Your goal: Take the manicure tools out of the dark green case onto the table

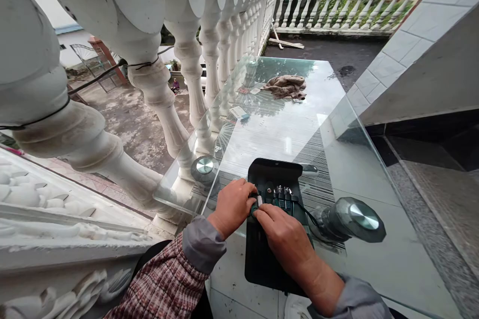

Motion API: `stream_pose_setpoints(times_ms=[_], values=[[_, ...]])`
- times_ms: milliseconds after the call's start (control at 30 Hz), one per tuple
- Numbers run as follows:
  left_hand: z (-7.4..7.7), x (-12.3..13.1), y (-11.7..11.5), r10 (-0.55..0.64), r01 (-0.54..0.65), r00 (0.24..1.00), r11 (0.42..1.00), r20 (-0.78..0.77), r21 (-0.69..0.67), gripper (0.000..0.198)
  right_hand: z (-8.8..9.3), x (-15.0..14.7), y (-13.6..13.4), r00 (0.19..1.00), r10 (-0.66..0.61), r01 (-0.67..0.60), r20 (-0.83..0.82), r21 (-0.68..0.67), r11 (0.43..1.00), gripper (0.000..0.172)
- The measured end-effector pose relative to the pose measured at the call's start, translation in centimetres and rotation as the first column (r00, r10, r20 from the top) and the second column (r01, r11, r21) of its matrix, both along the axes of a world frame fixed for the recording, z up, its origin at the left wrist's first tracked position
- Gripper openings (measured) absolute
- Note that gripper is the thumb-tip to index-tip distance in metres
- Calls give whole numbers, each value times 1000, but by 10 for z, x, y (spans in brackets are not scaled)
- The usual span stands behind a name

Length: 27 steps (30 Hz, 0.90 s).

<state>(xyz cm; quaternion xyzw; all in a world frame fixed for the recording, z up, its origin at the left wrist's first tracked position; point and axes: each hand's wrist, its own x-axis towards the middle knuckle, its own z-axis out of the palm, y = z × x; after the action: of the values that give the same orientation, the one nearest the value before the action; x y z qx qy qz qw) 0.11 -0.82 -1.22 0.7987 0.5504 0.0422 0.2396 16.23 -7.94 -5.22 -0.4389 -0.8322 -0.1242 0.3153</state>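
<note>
An unfolded black manicure case (258, 259) lies on the glass table in front of me. Nail clippers (284, 202) with dark green handles stand in a row in its elastic loops. At the case's left side, my left hand (234, 207) is closed, thumb and fingers pinching around a small manicure tool (259, 200) with a pale top. My right hand (286, 237) reaches across the case, its closed fingertips pressed on the same tool from the right. The fingers hide most of that tool, so its exact kind does not show.
The glass table (355, 159) has round metal-capped supports (359, 219). Farther back lie a crumpled brown cloth (286, 87) and a small box (239, 112). A white balustrade (189, 55) runs along the left; a tiled slanted wall (411, 35) rises at right.
</note>
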Motion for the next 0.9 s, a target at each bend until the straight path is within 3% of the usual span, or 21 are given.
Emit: stream_pose_setpoints(times_ms=[300, 567, 767, 900], values=[[4, 0, 0, 25, -25, 1000, 999, -1, -40, 21, -3, 6, 4, 986, -161, 155, -39, -116, 981, 18], [10, 1, 1, 28, -28, 1000, 997, -7, -76, 22, -17, 5, 14, 938, -334, 305, -95, -235, 923, 37], [13, 2, 1, 34, -35, 999, 995, -9, -93, 22, -18, 5, 21, 920, -364, 305, -147, -317, 898, 36], [12, 2, 1, 38, -38, 999, 994, -1, -106, 22, -18, 10, 22, 928, -327, 236, -178, -398, 886, 34]])
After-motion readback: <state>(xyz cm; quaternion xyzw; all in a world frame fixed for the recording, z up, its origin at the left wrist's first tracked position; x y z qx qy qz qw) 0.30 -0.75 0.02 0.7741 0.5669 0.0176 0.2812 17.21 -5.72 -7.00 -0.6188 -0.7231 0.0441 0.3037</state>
